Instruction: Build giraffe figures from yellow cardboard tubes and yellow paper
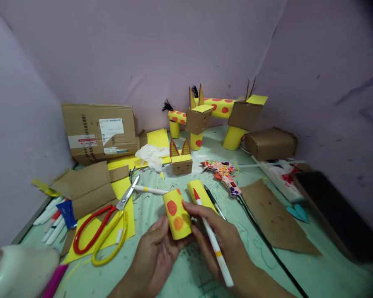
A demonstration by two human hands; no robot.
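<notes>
Between my hands is a short yellow paper tube (pixel 171 219) with red and orange spots on its side. My left hand (pixel 155 252) holds it from the left and below, thumb against its edge. A white marker (pixel 211 236) with an uncapped red tip lies across my right hand (pixel 228 242), the tip pointing up and away from the tube. Fingers of the right hand also touch the tube's right side. Just behind stands or lies a second, plain yellow tube (pixel 196 187); a black pen (pixel 214 200) is beside it.
Red-and-yellow scissors (pixel 121 211) lie open at left on yellow paper. Behind are a small eared cardboard head (pixel 182 164) and spotted animal figures (pixel 199 120). A glue gun (pixel 224 171) with a black cord, a cardboard sheet (pixel 276 219) and a dark phone (pixel 332 211) occupy the right.
</notes>
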